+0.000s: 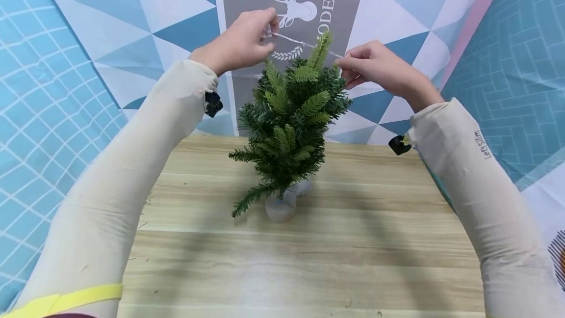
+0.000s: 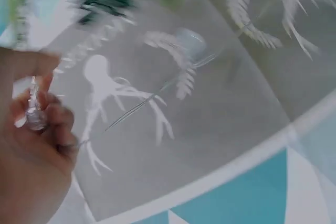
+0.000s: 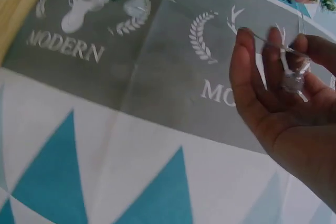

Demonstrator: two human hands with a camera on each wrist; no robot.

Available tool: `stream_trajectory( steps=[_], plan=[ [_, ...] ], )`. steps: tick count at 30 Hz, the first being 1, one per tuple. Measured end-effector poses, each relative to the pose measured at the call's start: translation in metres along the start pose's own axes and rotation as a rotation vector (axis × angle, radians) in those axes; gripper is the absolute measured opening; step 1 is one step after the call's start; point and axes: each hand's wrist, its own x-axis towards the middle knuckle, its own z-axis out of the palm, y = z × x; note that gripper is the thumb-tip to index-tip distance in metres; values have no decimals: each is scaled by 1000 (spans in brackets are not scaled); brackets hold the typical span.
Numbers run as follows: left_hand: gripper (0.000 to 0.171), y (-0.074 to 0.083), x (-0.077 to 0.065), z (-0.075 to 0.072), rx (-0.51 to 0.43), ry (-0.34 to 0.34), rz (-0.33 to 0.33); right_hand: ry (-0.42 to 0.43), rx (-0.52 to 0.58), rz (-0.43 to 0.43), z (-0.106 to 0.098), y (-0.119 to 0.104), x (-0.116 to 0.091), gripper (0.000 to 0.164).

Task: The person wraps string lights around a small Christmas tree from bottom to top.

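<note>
A small artificial Christmas tree (image 1: 287, 126) with dark needles and lighter green tips stands upright in a whitish round base (image 1: 280, 210). A thin pale string (image 1: 291, 39) stretches between my hands behind the treetop. My left hand (image 1: 247, 38) pinches one end, up and left of the tree; in the left wrist view a small shiny clear piece (image 2: 35, 119) sits among its fingers. My right hand (image 1: 375, 67) pinches the other end close beside the upper right branches, and a similar clear piece (image 3: 293, 81) shows by its fingers. A roundish clear piece (image 2: 191, 43) appears along the string.
The tree stands on a wood-grain table (image 1: 273, 269) with scattered needle bits at its left. A whitish lump (image 1: 302, 188) lies behind the base. A patterned cloth (image 1: 176, 18) with a grey deer panel hangs behind, and blue tiled-pattern sheets (image 1: 35, 112) flank both sides.
</note>
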Motion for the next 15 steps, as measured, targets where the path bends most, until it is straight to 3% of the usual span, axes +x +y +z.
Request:
stream_trajectory(
  steps=[4,7,10,15],
  plan=[
    [23,-16,-4,3,49,37,-10,23,107,9,9,6,2,31],
    [27,-28,-12,1,55,36,-53,58,44,31,14,9,4,21],
    [32,-39,-21,-4,99,31,-84,87,-31,75,18,12,5,25],
    [39,-53,-38,-16,181,27,-126,78,14,71,20,24,2,21]
  ],
)
